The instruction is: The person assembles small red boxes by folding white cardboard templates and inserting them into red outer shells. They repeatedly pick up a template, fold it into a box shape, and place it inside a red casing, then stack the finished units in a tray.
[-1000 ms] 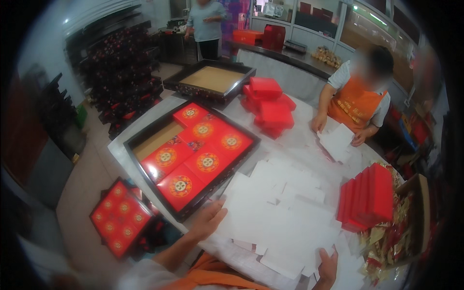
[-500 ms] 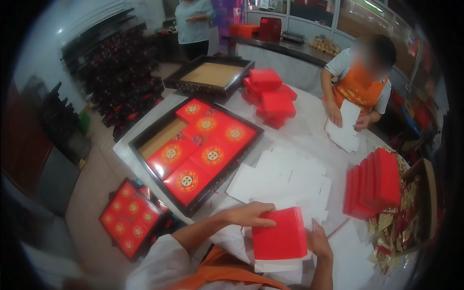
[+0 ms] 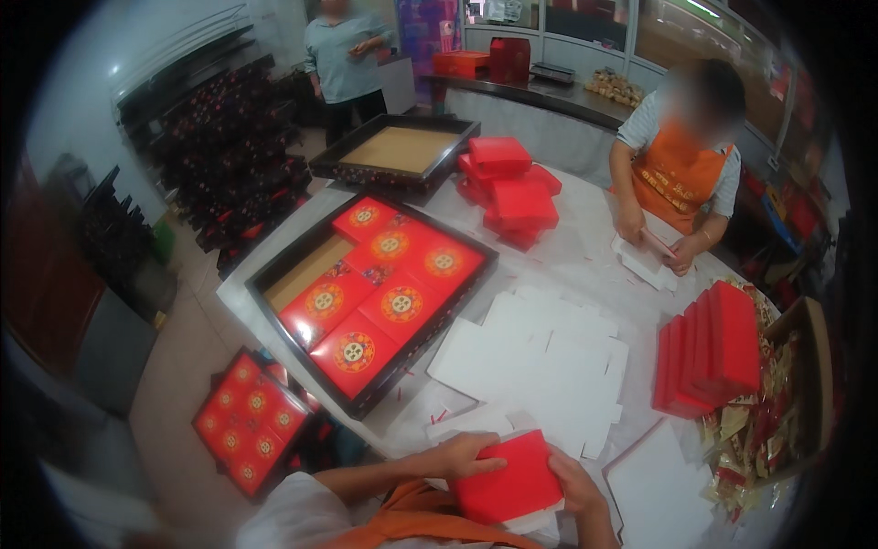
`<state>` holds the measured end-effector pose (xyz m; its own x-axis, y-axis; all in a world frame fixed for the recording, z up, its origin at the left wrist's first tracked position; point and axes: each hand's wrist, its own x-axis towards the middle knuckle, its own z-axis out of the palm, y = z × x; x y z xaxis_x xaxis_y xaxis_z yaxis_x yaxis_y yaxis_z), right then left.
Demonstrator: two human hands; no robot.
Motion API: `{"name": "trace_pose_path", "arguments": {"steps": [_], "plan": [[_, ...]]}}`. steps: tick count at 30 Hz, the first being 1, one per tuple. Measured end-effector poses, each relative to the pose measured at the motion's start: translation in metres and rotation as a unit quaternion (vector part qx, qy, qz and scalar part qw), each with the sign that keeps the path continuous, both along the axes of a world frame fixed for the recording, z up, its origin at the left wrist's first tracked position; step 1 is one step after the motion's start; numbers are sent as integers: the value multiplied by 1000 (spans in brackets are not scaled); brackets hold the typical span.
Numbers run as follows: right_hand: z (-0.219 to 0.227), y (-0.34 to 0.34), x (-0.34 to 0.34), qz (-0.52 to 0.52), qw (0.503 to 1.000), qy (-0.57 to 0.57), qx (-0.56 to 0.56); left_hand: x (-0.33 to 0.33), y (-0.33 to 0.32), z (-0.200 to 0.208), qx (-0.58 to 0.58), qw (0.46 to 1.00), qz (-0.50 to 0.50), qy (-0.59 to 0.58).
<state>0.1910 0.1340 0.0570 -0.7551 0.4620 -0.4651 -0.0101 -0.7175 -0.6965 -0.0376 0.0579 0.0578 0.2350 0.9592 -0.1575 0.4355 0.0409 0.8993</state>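
Observation:
At the table's near edge I hold a small red cardboard box (image 3: 512, 474) between both hands, its plain red face turned up and tilted. My left hand (image 3: 468, 456) grips the left side, thumb over the top. My right hand (image 3: 576, 479) is wrapped along the right edge. A white part shows below the box at its lower right. Just beyond lies a layer of flat white cardboard blanks (image 3: 540, 357). To the left a black-rimmed tray (image 3: 366, 407) holds several red boxes with round gold patterns (image 3: 402, 304); one part of its brown bottom shows.
An open carton (image 3: 819, 366) of small gold packets stands at the right, beside upright red boxes (image 3: 732, 339). Red boxes (image 3: 523, 203) are piled at the back, near another black tray (image 3: 398, 146). Across the table a person in an orange apron (image 3: 675, 178) handles white card.
The red box has come nearer to me and turned at a slant, both hands moving with it. Across the table, the co-worker's white card is now partly folded up. The standing person shifted left.

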Motion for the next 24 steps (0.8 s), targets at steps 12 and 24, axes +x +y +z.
{"name": "trace_pose_path", "arguments": {"steps": [12,24], "plan": [[14,-24,-12,60,986,-102,118,5,-24,15,-123,983,24,-137],[-7,-21,-5,33,998,-36,46,13,-21,8,-129,968,57,-208]]}}
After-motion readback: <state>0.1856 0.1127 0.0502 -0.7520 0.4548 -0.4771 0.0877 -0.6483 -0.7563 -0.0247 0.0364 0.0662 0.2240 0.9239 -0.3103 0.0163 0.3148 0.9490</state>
